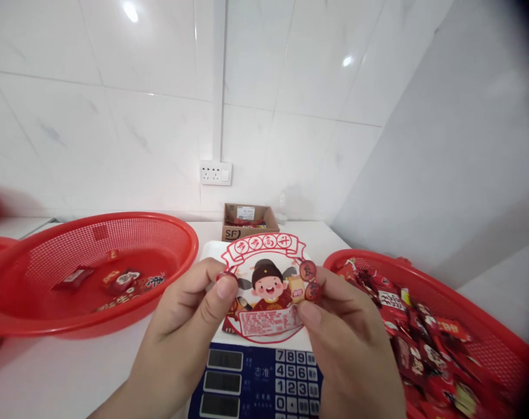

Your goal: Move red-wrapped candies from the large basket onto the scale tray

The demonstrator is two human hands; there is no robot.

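Between both hands, above a weighing scale (259,387), hangs a roundish clear printed label (268,291). It bears a cartoon figure in a black hat, a red outline and a red-edged banner along the top. My left hand (181,326) pinches its left edge between thumb and fingers. At the right edge, my right hand (351,334) grips it in the same way. The label and hands cover part of the scale's white platform. Below them the blue panel shows dark displays and a keypad.
At left, a red perforated basket (159,226) contains a few wrapped packets. Another red basket (460,308) at right holds many red packets. Behind the scale stands a small cardboard box (252,216) with packets inside. A socket (216,173) is on the tiled wall.
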